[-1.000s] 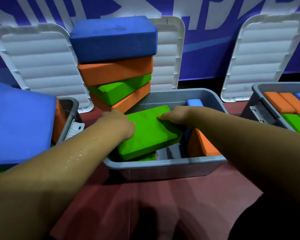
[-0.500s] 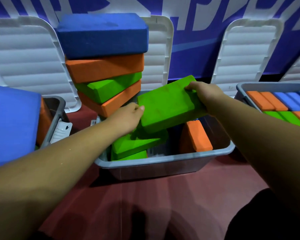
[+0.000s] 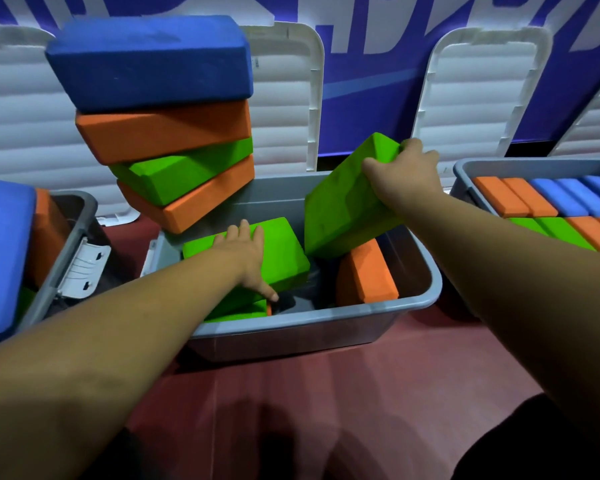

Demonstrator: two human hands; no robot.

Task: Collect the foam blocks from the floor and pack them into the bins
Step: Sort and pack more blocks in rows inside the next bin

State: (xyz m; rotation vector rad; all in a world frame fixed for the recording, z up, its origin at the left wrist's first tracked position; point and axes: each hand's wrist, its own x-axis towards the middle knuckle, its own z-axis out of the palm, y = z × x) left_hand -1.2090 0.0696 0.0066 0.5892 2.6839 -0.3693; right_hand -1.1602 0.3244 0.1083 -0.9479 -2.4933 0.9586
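Note:
A grey bin (image 3: 312, 317) sits on the floor in front of me. My right hand (image 3: 404, 171) grips the top end of a green foam block (image 3: 343, 206), held tilted on end over the bin's right half. My left hand (image 3: 248, 254) lies on a second green block (image 3: 284, 251) resting inside the bin, thumb hooked over its near edge. An orange block (image 3: 368, 271) stands on edge in the bin's right part. At the bin's back left corner leans a stack (image 3: 174, 133) of blue, orange, green and orange blocks.
A grey bin (image 3: 66, 244) at left holds a large blue block (image 3: 4, 254) and an orange one. A bin (image 3: 465, 171) at right is packed with rows of orange, blue and green blocks. White lids (image 3: 471, 98) lean on the blue wall behind. The floor is dark red.
My right hand has lifted the green block out of the bin and swung it up to the right, onto its end. My left hand has let go of it and dropped onto the block beneath.

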